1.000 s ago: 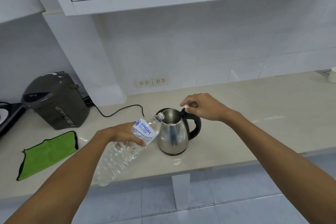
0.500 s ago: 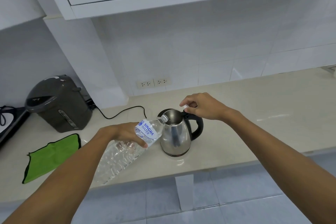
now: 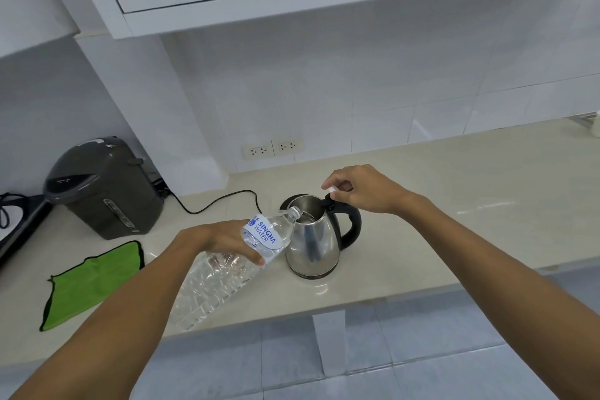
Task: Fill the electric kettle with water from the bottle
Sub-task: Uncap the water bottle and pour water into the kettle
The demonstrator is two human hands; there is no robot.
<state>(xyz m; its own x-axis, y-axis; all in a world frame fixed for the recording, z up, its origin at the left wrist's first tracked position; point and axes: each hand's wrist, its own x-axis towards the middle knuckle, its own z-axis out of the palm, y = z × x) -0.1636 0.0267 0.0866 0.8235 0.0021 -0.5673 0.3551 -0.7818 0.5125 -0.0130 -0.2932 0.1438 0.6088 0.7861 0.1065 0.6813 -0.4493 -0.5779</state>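
**Bottle tipped at the kettle mouth**

Water bottle of clear crinkly plastic [image 3: 227,266], gripped by our left hand [image 3: 214,242], looks soft; we would squeeze lightly near the label. Its neck rests over the open stainless steel electric kettle [image 3: 313,237]. Our right hand [image 3: 360,188] pinches a small white cap [image 3: 331,188] at the kettle's 1 o'clock. The pale stone surface [image 3: 470,204] lies open toward 3 o'clock; its edge runs close at 6.

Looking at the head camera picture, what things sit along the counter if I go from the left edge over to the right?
Green cloth → dark grey hot-water pot → left hand tilting the water bottle → steel kettle → right hand pinching a small white cap above the kettle's handle.
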